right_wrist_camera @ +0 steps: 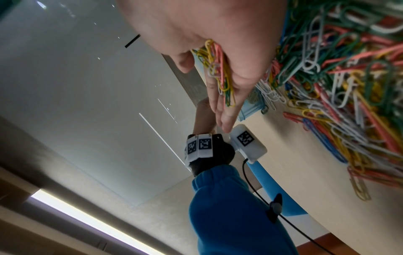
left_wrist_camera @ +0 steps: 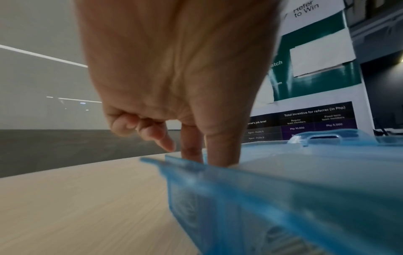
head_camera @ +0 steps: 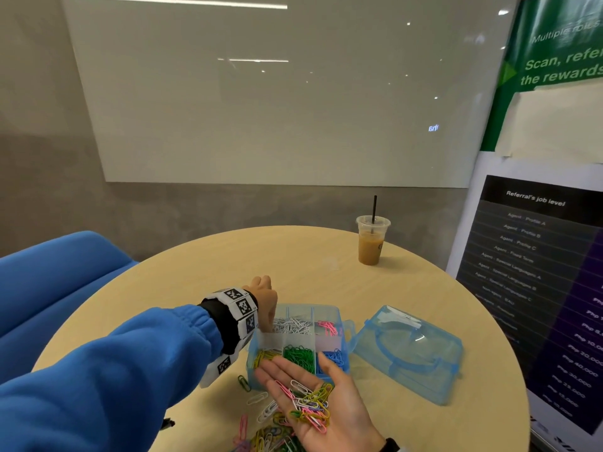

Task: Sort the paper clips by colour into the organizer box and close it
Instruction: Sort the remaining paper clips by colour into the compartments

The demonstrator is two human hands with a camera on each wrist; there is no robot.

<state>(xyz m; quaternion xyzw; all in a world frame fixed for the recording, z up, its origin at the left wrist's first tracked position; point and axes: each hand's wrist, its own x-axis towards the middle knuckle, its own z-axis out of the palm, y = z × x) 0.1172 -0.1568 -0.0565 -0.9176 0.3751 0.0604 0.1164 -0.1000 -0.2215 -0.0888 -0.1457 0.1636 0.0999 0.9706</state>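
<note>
The blue organizer box [head_camera: 252, 367] [left_wrist_camera: 261, 198] stands without its lid on the round table. It holds white clips [head_camera: 293, 325], pink clips [head_camera: 328, 327], yellow clips [head_camera: 265, 355], green clips [head_camera: 298, 355] and blue clips [head_camera: 333, 357] in separate compartments. My left hand [head_camera: 269, 325] [left_wrist_camera: 207, 160] dips thumb and forefinger into the white compartment; the box wall hides the tips. My right hand [head_camera: 303, 386] [right_wrist_camera: 218, 96] lies palm up in front of the box, fingers straight, carrying mixed clips [head_camera: 310, 406] [right_wrist_camera: 220, 74]. A loose mixed pile [head_camera: 270, 435] [right_wrist_camera: 348, 86] lies at the near edge.
The blue lid [head_camera: 411, 350] lies upside down to the right of the box. An iced coffee cup [head_camera: 372, 243] with a straw stands at the far side. A blue chair [head_camera: 58, 282] is on the left, a standing banner [head_camera: 538, 256] on the right.
</note>
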